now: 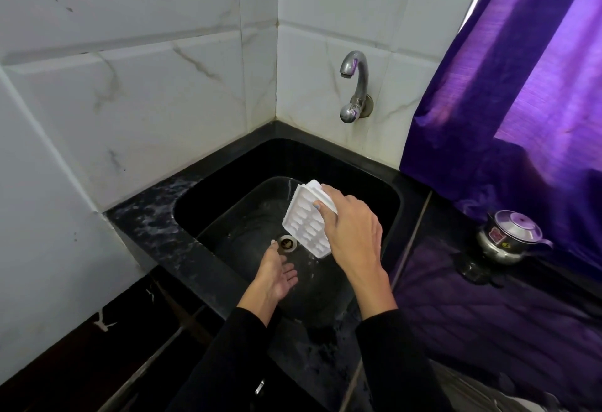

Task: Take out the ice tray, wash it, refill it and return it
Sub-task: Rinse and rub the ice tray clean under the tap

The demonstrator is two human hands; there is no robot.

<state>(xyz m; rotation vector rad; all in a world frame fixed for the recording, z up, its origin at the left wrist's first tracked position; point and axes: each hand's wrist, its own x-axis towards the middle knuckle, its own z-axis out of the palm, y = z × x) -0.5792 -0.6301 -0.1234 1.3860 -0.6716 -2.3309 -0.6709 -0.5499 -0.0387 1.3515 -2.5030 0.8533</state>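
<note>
A white ice tray with several cube pockets is held tilted on its long edge over the black sink, its pockets facing left. My right hand grips the tray from its right side, thumb across the pockets. Below and to the left, my left hand is inside the basin, palm up, fingers apart and holding nothing, beside the round drain. The chrome tap sticks out of the tiled wall above the sink; no water runs from it.
A black stone counter rings the sink and looks wet at the left. White tiled walls meet in a corner behind. A purple curtain hangs at the right, above a small steel kettle on the counter.
</note>
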